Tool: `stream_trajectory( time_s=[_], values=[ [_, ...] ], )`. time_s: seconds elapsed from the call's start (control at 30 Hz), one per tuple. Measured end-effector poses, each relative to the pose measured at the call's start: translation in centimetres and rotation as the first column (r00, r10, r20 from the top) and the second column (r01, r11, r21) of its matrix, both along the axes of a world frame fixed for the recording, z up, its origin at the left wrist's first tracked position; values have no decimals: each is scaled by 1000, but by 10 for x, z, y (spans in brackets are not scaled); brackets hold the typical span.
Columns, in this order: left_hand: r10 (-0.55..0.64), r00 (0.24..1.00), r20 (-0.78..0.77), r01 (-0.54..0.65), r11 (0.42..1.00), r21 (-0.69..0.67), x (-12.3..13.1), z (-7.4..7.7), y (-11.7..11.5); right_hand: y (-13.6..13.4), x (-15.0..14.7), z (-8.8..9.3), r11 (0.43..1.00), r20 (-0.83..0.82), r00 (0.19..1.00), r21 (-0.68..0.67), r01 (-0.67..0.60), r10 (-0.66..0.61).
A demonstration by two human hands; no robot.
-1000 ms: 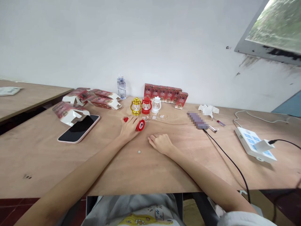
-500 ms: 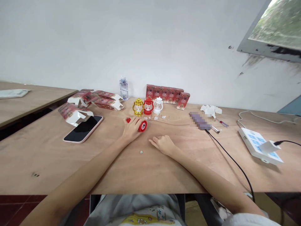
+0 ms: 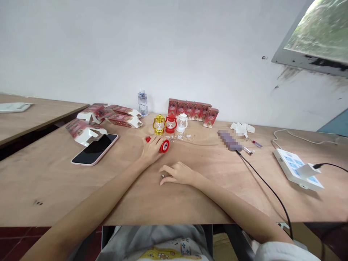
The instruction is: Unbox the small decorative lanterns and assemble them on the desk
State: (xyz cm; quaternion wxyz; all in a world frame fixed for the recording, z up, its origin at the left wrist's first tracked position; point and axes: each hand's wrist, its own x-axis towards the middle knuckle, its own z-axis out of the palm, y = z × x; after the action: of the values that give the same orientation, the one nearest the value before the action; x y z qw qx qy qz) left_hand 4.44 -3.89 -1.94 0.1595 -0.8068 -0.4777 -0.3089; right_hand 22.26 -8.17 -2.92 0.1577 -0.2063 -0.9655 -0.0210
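Observation:
My left hand [image 3: 152, 149] is closed over a red mini lantern [image 3: 164, 146] lying on its side. Its round base faces out past my fingers; most of its body is hidden under my palm. Just in front, my right hand [image 3: 178, 173] rests low over the table, thumb and index finger apart around a small round silvery disc [image 3: 162, 176], like a button cell. Whether the fingertips touch the disc I cannot tell. Beyond my left hand stand three upright lanterns: a gold one [image 3: 159, 125], a red one [image 3: 171, 124] and a white one [image 3: 182, 122].
Small metal and white pieces [image 3: 179, 137] lie before the lanterns. Red boxes [image 3: 190, 110] line the wall near a water bottle [image 3: 143, 103]. Opened boxes [image 3: 85, 130] and a phone [image 3: 95, 149] are left; a blurred device [image 3: 230, 140], screwdriver [image 3: 257, 144], tissue [image 3: 241, 128] and power strip [image 3: 297, 168] right.
My right hand has moved left and toward me, its thumb and index finger spreading around the small disc. My left hand keeps the red lantern in place.

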Motion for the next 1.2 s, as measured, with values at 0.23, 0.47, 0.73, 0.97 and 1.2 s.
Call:
stream_trajectory(
  time_s=[0.23,0.47,0.73,0.97,1.2],
  values=[
    [-12,1000,-4,13,999,29,0,0,1,1,1,-3,998,24,1000,-60,-16,18],
    [-11,1000,9,11,999,44,-2,-4,3,19,13,-8,963,-147,964,-187,194,-223],
    [15,1000,8,-15,999,37,-4,-2,4,113,63,16,591,-249,536,-341,731,-807],
    [1,1000,14,-2,1000,26,-3,0,2,160,66,37,536,-77,535,-247,807,-841],
    [-11,1000,2,11,999,33,-3,-2,3,170,54,38,505,48,519,-174,845,-853]
  ],
)
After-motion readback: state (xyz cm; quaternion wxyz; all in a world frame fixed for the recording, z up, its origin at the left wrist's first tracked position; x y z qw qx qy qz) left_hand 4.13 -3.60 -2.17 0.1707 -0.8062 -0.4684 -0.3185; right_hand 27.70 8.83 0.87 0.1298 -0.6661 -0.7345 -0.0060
